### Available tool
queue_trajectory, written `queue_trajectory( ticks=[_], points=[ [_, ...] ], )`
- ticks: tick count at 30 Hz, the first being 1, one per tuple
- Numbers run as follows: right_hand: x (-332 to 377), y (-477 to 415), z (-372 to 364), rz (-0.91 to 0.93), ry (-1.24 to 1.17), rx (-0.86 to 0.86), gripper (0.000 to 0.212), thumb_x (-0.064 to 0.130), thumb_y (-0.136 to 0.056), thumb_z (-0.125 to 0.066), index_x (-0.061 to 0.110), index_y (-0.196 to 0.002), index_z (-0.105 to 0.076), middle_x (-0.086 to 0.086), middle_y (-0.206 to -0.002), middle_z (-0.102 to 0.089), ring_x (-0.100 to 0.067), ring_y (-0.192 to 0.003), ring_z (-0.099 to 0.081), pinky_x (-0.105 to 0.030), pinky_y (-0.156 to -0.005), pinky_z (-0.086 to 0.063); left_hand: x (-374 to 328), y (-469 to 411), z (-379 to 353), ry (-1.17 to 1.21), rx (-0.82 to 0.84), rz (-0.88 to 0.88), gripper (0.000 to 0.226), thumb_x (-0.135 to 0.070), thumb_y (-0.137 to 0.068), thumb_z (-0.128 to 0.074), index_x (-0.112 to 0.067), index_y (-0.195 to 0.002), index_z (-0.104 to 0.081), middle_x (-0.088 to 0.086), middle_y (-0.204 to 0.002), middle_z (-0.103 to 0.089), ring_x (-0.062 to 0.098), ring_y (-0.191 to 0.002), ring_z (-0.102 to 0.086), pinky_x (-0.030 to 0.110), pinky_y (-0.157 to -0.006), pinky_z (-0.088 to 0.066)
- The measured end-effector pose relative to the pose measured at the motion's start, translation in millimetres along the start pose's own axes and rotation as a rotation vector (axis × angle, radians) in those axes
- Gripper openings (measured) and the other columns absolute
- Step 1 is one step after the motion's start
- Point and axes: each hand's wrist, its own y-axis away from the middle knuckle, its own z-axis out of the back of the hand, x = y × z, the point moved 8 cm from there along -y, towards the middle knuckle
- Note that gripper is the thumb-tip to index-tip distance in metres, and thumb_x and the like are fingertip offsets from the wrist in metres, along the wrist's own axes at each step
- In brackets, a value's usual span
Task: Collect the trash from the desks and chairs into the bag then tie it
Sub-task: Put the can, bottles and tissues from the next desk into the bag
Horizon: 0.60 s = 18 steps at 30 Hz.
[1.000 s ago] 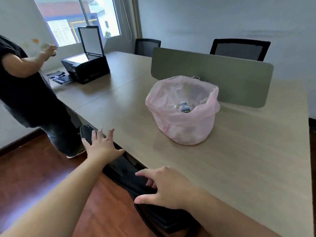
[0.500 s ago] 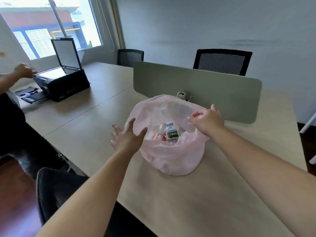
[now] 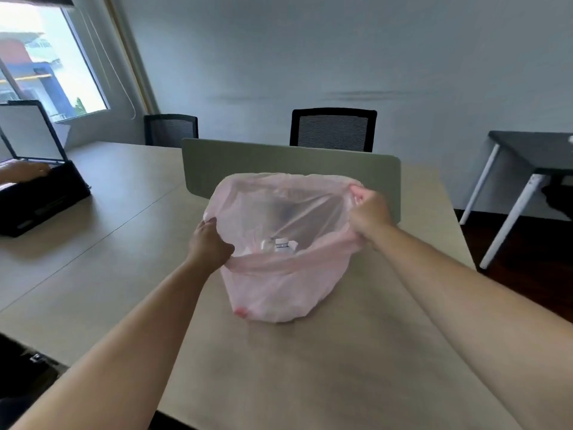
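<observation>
our left hand [image 3: 208, 243] and right hand [image 3: 369, 214] gripping the pink bag's [image 3: 279, 283] rim — mouth stretched open, bottle [image 3: 282, 245] inside, bag sitting on the desk [image 3: 310, 367]

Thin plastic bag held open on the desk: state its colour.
The thin plastic bag is pale, see-through pink, clearest in the head view.

1. Just beyond my right hand [image 3: 369, 212] on the bag [image 3: 279, 287], the divider panel [image 3: 279, 159] blocks forward reach.
2. Near side of my grip: bare desk [image 3: 310, 367], passable.
3. Printer [image 3: 40, 206] far left of grip, well apart.
</observation>
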Motion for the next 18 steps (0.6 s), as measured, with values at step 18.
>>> queue_trajectory(
  ticks=[18],
  points=[
    [-138,88,369,-0.187,0.029,-0.619,0.043,0.006,-0.092,-0.041,0.018,-0.128,-0.06,-0.005,-0.139,-0.054,-0.024,-0.129,-0.049,-0.021,-0.098,-0.035,-322,138,-151,0.155,0.334,-0.55,0.066,-0.006,-0.083,-0.054,-0.011,-0.145,-0.03,0.012,-0.139,-0.042,0.03,-0.125,-0.043,0.029,-0.085,-0.037]
  ],
)
